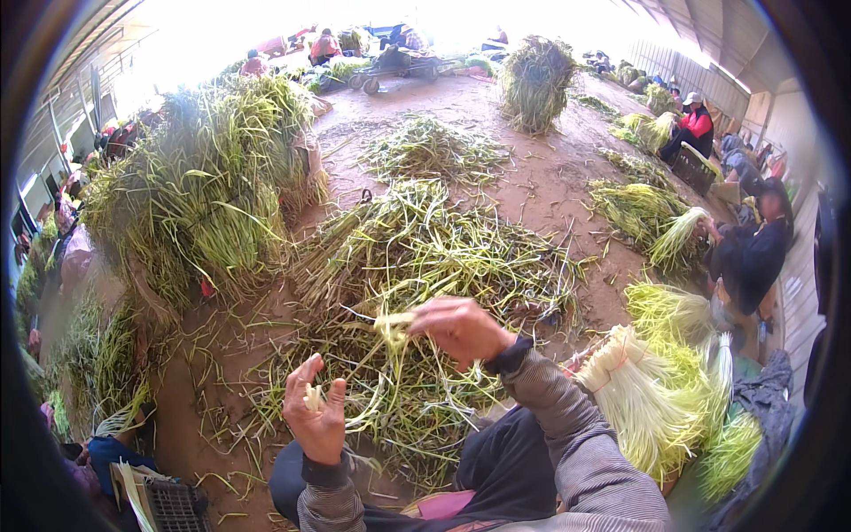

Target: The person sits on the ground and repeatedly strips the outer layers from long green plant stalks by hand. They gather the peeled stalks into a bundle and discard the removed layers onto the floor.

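Observation:
My left hand (314, 409) is raised palm up above the litter of stalks, with a few short pale stalk ends (313, 398) between its curled fingers and thumb. To its upper right, my right hand (459, 330) is slightly blurred, its fingers on a pale yellowish tuft of leafy stalks (395, 327). Thin leaves trail down from that tuft. Beneath and beyond both hands lies a wide heap of green and yellow leafy stalks (439, 256). Banded bundles of white-stemmed stalks (631, 392) lie at the right, beside my right forearm.
Tall stacks of green stalks (199, 179) stand at the left. A black plastic crate (174, 505) is at the lower left. An upright bundle (536, 83) stands on the wet brown floor (359, 143). At the right, a seated co-worker (751, 249) holds a pale bunch (678, 233).

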Motion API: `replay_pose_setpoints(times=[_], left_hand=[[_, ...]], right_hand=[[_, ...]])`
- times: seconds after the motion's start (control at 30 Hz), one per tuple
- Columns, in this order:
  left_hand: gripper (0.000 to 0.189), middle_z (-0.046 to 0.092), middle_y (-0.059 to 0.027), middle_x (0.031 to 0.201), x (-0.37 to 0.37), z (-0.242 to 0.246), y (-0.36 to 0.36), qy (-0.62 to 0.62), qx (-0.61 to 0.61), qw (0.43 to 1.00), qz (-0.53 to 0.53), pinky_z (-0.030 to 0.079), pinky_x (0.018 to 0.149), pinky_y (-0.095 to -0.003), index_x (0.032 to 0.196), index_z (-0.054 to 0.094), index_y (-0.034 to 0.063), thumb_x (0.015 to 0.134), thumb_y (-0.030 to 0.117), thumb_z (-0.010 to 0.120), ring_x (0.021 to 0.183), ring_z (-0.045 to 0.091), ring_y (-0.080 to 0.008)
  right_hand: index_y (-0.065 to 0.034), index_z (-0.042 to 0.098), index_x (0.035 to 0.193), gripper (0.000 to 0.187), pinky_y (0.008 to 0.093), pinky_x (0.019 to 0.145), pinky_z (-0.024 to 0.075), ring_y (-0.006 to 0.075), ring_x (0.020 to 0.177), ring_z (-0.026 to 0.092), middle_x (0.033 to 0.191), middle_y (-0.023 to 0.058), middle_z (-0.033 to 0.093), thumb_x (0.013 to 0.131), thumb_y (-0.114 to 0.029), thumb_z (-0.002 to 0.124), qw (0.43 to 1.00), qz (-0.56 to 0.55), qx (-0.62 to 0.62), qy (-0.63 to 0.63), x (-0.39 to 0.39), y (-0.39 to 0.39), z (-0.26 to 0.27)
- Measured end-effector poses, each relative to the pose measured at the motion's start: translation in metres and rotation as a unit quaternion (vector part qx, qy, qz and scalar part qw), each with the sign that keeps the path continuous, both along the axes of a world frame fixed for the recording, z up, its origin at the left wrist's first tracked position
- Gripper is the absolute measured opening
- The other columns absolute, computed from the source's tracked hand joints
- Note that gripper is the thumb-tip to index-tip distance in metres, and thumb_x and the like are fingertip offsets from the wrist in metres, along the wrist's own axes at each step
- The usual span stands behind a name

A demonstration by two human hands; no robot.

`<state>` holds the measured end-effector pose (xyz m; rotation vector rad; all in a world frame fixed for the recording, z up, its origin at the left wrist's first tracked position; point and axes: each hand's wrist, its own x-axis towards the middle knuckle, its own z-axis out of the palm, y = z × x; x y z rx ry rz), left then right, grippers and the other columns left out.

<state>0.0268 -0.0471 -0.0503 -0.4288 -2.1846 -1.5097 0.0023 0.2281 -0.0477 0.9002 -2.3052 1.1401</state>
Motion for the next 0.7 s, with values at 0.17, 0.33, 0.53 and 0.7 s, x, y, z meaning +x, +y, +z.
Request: replay_pose_setpoints(times=[0.17, 0.33, 0.53, 0.7], left_hand=[[0.03, 0.068, -0.0121, 0.094, 0.004, 0.005, 0.001, -0.142, -0.078, 0.972, -0.172, 0.051, 0.074, -0.0305, 0.11, 0.066, 0.0015, 0.082, 0.012, 0.071, 0.084, 0.066, -0.0212], [0.019, 0.07, -0.01, 0.087, 0.01, 0.003, -0.001, -0.221, 0.025, 0.961, -0.163, 0.047, 0.065, -0.0209, 0.103, 0.065, -0.0032, 0.09, 0.011, 0.064, 0.074, 0.062, -0.0074], [0.017, 0.069, -0.0109, 0.093, 0.005, -0.005, 0.005, -0.186, 0.278, 0.933, -0.137, 0.046, 0.077, -0.0217, 0.107, 0.059, -0.0036, 0.095, 0.009, 0.056, 0.084, 0.062, -0.0111], [0.015, 0.068, -0.0102, 0.09, 0.006, -0.008, 0.014, -0.233, 0.315, 0.905, -0.166, 0.041, 0.061, -0.0174, 0.103, 0.059, -0.0005, 0.097, 0.012, 0.053, 0.072, 0.058, -0.0077]], right_hand=[[-0.0056, 0.068, 0.097, 0.028, 0.0383, 0.08, 0.0547, 0.0309, 0.096, 0.065, 0.103, 0.013, 0.067, 0.076, 0.008, 0.056, 0.977, 0.213, -0.013, -0.014, 0.018, -0.034, 0.024], [-0.0057, 0.064, 0.109, 0.029, 0.0384, 0.089, 0.0509, 0.0281, 0.105, 0.062, 0.117, 0.0118, 0.063, 0.079, -0.002, 0.064, 0.996, -0.067, -0.008, 0.049, 0.009, -0.018, 0.015], [-0.0033, 0.06, 0.117, 0.033, 0.037, 0.085, 0.0536, 0.0241, 0.102, 0.062, 0.121, 0.0143, 0.059, 0.085, -0.008, 0.062, 0.953, -0.197, -0.231, -0.021, 0.01, -0.035, -0.001], [-0.0024, 0.062, 0.108, 0.027, 0.0381, 0.071, 0.0544, 0.0274, 0.087, 0.065, 0.104, 0.0164, 0.064, 0.085, -0.016, 0.064, 0.984, 0.063, -0.098, -0.134, 0.022, -0.089, -0.021]])
